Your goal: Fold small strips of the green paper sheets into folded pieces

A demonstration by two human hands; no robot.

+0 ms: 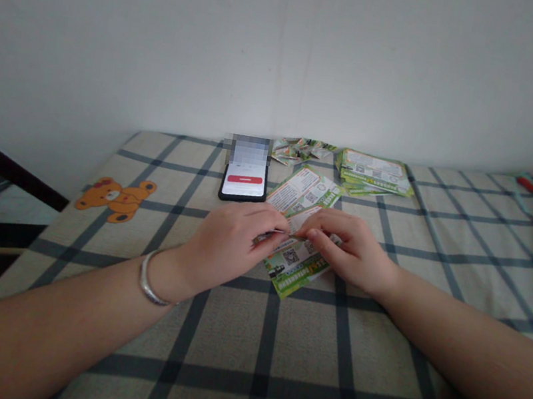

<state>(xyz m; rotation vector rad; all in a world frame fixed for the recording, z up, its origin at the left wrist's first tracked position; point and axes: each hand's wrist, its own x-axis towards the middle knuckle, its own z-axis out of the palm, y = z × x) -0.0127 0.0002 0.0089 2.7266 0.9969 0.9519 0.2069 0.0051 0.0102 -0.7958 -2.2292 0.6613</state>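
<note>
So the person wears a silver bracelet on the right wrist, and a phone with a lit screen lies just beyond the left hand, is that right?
Not quite: the silver bracelet is on the left wrist, as the head view shows. The rest stands: the phone lies just beyond the left hand, its screen lit.

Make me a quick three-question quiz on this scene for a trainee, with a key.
1. Which wears the rounded silver metal bangle at its wrist: left hand or right hand?

2. True or false: the rectangular black-edged phone lies with its screen facing up.

3. What lies partly beneath both hands?
A) orange cartoon bear
B) green-and-white printed paper sheets
C) red-and-green bundle

Key: 1. Left hand. 2. True. 3. B.
</note>
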